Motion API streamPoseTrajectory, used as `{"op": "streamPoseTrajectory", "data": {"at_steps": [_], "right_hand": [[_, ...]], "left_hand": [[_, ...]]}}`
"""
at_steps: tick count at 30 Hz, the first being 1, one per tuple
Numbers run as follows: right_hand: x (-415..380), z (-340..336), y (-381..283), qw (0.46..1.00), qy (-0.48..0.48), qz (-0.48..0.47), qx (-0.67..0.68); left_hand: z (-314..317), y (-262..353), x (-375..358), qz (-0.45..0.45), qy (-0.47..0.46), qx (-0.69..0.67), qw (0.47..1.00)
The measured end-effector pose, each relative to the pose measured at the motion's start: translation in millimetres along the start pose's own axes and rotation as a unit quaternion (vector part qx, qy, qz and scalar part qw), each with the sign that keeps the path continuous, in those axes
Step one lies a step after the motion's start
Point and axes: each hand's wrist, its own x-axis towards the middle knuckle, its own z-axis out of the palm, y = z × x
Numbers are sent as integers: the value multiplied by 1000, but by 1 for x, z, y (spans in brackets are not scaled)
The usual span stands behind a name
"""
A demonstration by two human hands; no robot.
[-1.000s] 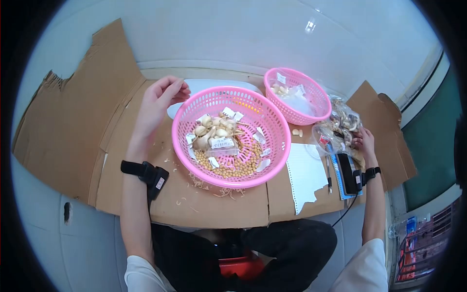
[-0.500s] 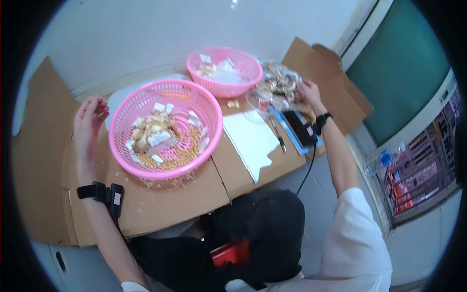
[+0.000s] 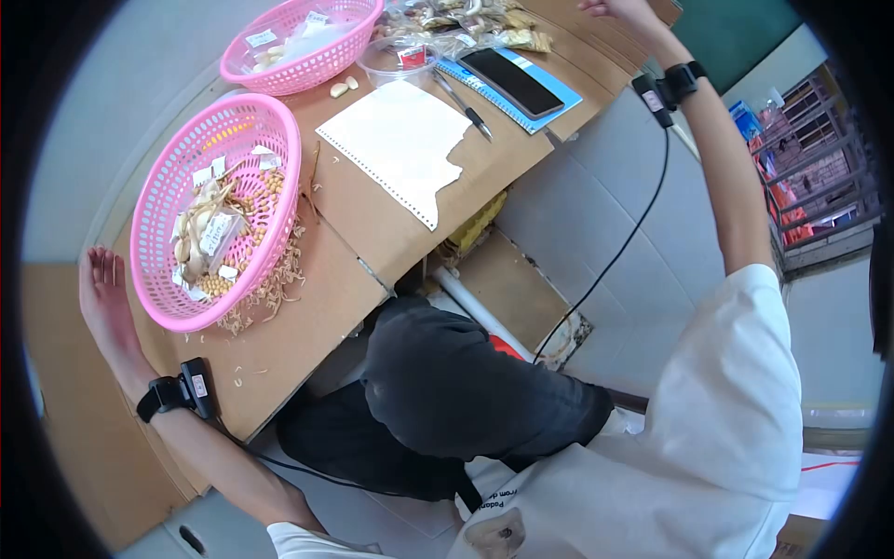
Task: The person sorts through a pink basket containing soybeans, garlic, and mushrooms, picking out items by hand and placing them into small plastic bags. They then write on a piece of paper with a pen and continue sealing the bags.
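My left hand (image 3: pixel 104 300) rests flat on the cardboard (image 3: pixel 307 307) with its fingers spread, just left of a large pink basket (image 3: pixel 163 196) that holds garlic, beans and paper slips. At the top of the view my right hand (image 3: pixel 619 9) reaches to the far edge near clear bags of dried food (image 3: pixel 466 19); most of it is cut off by the frame, so its grip cannot be seen. Each wrist wears a black band, and a cable runs from the right one.
A smaller pink basket (image 3: pixel 303 65) sits at the back. A torn white notebook sheet (image 3: pixel 396 140), a pen (image 3: pixel 463 101), a phone (image 3: pixel 510 79) on a blue folder and two garlic cloves (image 3: pixel 341 88) lie on the cardboard. Garlic skins litter the near edge. Grey floor tiles lie at right.
The view has swung down and to the right, so the baskets now sit upper left. My right arm has stretched farther toward the far edge. My left hand has flattened beside the large basket.
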Motion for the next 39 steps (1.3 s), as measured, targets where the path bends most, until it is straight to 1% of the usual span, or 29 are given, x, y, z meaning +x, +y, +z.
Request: {"op": "streamPoseTrajectory", "data": {"at_steps": [2, 5, 8, 10, 11, 12, 13, 14, 15, 16, 17, 18, 19, 20, 21, 22, 24, 26, 28, 30, 31, 33, 34, 36, 38, 39], "right_hand": [[-13, -31, 2, 1000, 5, 8, -1], [-35, -80, 0, 998, 35, 0, -47], [-60, -111, -31, 997, 31, 1, -73], [-78, -115, -67, 997, 22, -74, 17], [-87, -117, -88, 997, 19, -76, 19], [-97, -119, -109, 995, -10, -98, 1], [-106, -118, -120, 992, -39, -119, -18], [-113, -115, -122, 992, -43, -120, -15], [-119, -113, -124, 982, -140, -107, -65], [-129, -110, -125, 961, -236, -92, -114], [-147, -86, -139, 916, -374, -50, -138], [-171, -56, -143, 880, -460, 13, -120], [-198, -28, -147, 840, -515, 63, -157], [-215, -1, -151, 762, -614, 56, -198], [-238, 27, -141, 725, -653, 0, -218], [-263, 49, -123, 710, -669, 1, -218], [-310, 81, -71, 678, -689, -78, -242], [-336, 122, -54, 587, -735, -86, -329], [-376, 148, -3, 582, -728, -143, -331], [-420, 163, 49, 584, -706, -224, -331], [-437, 169, 68, 581, -708, -228, -330], [-467, 175, 99, 587, -704, -289, -276], [-484, 177, 120, 587, -703, -292, -274], [-510, 178, 153, 604, -719, -274, -206], [-523, 177, 160, 572, -748, -239, -239], [-528, 173, 167, 572, -742, -257, -237]], "left_hand": [[4, 3, -2, 3, -2, 7, 1000], [14, 5, -11, 2, 15, -4, 1000], [14, 5, -12, 10, 7, -5, 1000], [15, 5, -14, 12, 13, -7, 1000], [15, 5, -15, 14, 17, -5, 1000], [17, 6, -16, 12, 11, -6, 1000], [18, 8, -17, 9, 6, -7, 1000], [19, 9, -18, 8, 9, -4, 1000], [21, 9, -19, 6, 4, -10, 1000], [22, 9, -19, 3, -2, -16, 1000], [19, 9, -15, -1, 0, -15, 1000], [15, 9, -11, 2, 3, -7, 1000], [12, 8, -9, 7, 8, 0, 1000], [12, 8, -9, 2, 13, 0, 1000], [11, 9, -8, -2, 4, -9, 1000], [11, 11, -8, -4, -4, -18, 1000], [20, 13, -16, 1, -9, -12, 1000], [26, 16, -19, 6, -14, -6, 1000], [28, 16, -18, 0, -4, -10, 1000], [39, 16, -28, 12, 2, -8, 1000], [41, 16, -30, 25, 2, -5, 1000], [33, 13, -23, 12, -2, -11, 1000], [31, 13, -18, 2, -13, -18, 1000], [29, 10, -15, -1, -18, -24, 1000], [28, 8, -18, -4, -26, -31, 999], [35, 10, -23, 3, -19, -21, 1000]]}}
